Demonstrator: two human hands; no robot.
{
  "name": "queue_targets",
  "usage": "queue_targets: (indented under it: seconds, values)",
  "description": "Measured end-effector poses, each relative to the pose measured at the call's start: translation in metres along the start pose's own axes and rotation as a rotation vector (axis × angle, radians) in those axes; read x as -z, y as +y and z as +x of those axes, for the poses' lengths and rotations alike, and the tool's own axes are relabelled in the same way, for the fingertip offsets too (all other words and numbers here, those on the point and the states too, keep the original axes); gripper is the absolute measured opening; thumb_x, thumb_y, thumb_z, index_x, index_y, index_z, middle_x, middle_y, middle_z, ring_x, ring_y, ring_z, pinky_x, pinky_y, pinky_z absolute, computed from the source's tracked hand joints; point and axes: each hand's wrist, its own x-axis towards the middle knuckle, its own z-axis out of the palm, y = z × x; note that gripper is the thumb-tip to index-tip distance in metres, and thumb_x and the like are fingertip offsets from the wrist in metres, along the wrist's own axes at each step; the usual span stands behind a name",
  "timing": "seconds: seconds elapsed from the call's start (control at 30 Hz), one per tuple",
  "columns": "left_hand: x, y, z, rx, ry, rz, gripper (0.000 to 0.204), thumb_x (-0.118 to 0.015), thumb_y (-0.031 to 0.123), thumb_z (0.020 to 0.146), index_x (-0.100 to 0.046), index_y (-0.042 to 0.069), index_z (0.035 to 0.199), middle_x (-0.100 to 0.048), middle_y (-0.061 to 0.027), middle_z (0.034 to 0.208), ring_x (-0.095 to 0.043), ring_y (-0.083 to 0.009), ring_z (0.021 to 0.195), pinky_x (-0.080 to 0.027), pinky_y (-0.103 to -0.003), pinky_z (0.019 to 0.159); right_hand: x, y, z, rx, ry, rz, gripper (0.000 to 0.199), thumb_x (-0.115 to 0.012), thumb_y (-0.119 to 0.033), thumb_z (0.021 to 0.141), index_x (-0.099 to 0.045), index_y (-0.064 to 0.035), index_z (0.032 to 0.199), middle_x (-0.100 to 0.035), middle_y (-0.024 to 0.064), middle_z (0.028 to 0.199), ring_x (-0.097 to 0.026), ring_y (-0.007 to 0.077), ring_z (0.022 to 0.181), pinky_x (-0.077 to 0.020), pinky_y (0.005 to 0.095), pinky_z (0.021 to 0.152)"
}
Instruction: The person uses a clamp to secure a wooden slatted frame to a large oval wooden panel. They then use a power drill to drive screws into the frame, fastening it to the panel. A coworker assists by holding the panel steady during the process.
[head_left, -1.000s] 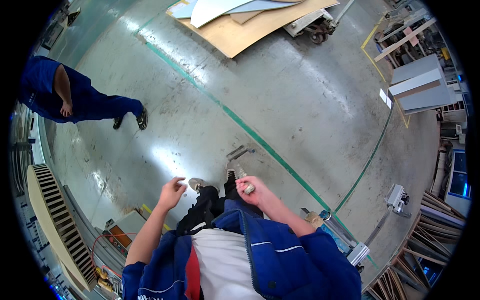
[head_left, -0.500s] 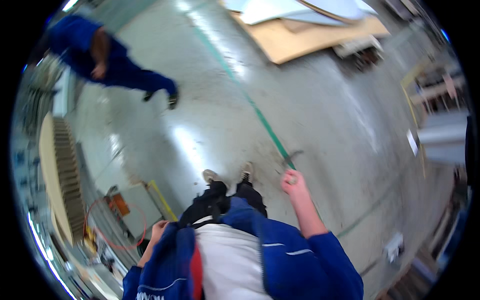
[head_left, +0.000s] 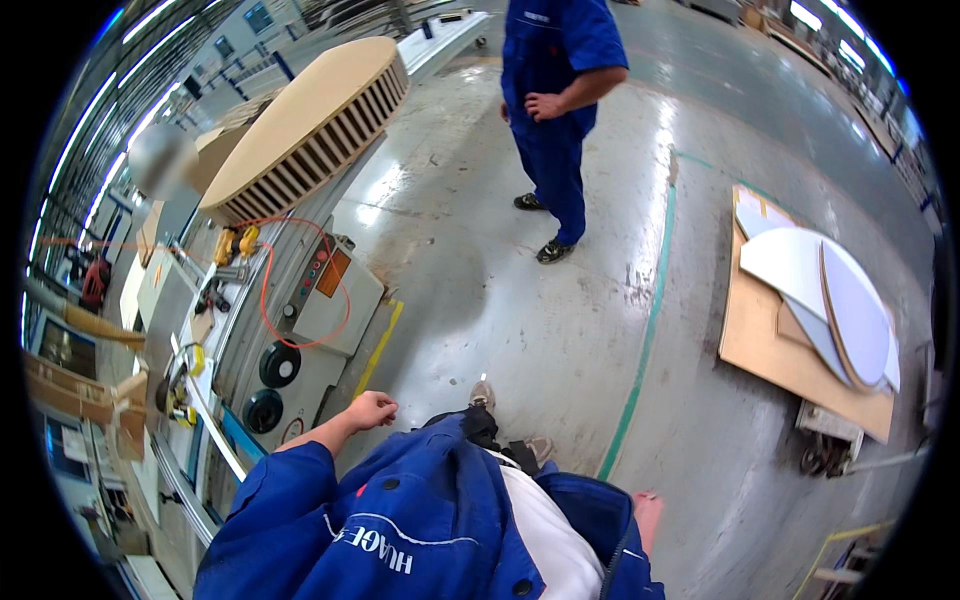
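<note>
1. Our left hand (head_left: pixel 372 410) is curled into a loose fist, nothing in it, hanging over the grey floor (head_left: pixel 560 300) just beside the machine's control cabinet (head_left: pixel 325 300).
2. Our right hand (head_left: pixel 648 515) shows only as a bit of palm edge past the blue jacket (head_left: pixel 420 520); can't tell if it's open or closed, or if it holds anything.
3. Below the left hand, approx. between both arms, we see our shoes (head_left: pixel 484 395) on the floor, toes pointing up-frame.
4. The cabinet is light grey w/ an orange panel and a row of small buttons; an orange cable (head_left: pixel 265 300) loops across its front. Two black round discs (head_left: pixel 280 365) sit on the machine side below it.
5. A yellow stripe (head_left: pixel 378 350) on the floor runs along the cabinet's base, near our left hand.
6. Further left: a long machine bed w/ yellow tools (head_left: pixel 235 243) on it, and a big curved slatted wood form (head_left: pixel 305 120) lying on top at the far end.
7. Ahead, well apart from us, a co-worker (head_left: pixel 555 100) in blue overalls stands w/ one hand at the waist.
8. A green floor line (head_left: pixel 645 330) runs from near our feet up-frame.
9. Right of it, a cart (head_left: pixel 790 350) carries a plywood sheet w/ white rounded panels (head_left: pixel 820 280) stacked on it.
</note>
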Motion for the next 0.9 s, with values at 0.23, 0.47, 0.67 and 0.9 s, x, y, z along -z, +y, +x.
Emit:
queue_targets:
  seconds: [0.23, 0.47, 0.67, 0.9]
  values:
    - [0.022, -0.041, -0.036, 0.134, 0.123, -0.022, 0.027, -0.066, 0.021, 0.098, -0.073, -0.003, 0.110, -0.077, -0.0110, 0.092, -0.074, -0.0169, 0.078, -0.060, -0.031, 0.071, 0.011, -0.018, -0.004, 0.105, 0.074, -0.190, 0.027, -0.069, -0.006, 0.085, -0.049, -0.0037, 0.103, -0.053, 0.0080, 0.093, -0.051, 0.0184, 0.078, -0.0402, 0.0328, 0.070]
    - [0.036, -0.046, -0.049, 0.120, 0.113, 0.088, 0.029, -0.066, 0.026, 0.098, -0.074, 0.000, 0.109, -0.077, -0.0091, 0.092, -0.075, -0.0160, 0.079, -0.060, -0.031, 0.071, -0.021, -0.006, -0.011, 0.275, 0.148, -0.651, 0.035, -0.070, -0.008, 0.087, -0.049, -0.0018, 0.113, -0.055, 0.0100, 0.103, -0.053, 0.0197, 0.088, -0.0411, 0.0347, 0.079]
    - [0.047, -0.049, -0.032, 0.036, 0.144, -0.031, 0.028, -0.066, 0.024, 0.099, -0.073, -0.001, 0.110, -0.077, -0.0095, 0.093, -0.075, -0.0169, 0.079, -0.061, -0.031, 0.072, -0.099, 0.069, -0.032, 0.259, -0.084, -1.168, 0.042, -0.072, -0.009, 0.088, -0.049, -0.0002, 0.122, -0.057, 0.0118, 0.112, -0.055, 0.0208, 0.097, -0.0419, 0.0363, 0.087]
    - [0.046, -0.073, 0.000, 0.038, 0.092, -0.091, 0.029, -0.066, 0.024, 0.099, -0.073, -0.002, 0.111, -0.077, -0.0110, 0.094, -0.076, -0.0178, 0.080, -0.061, -0.032, 0.073, -0.202, 0.154, -0.094, 0.377, -0.454, -1.565, 0.051, -0.073, -0.011, 0.090, -0.049, 0.0017, 0.133, -0.058, 0.0137, 0.123, -0.057, 0.0221, 0.107, -0.0428, 0.0381, 0.097]
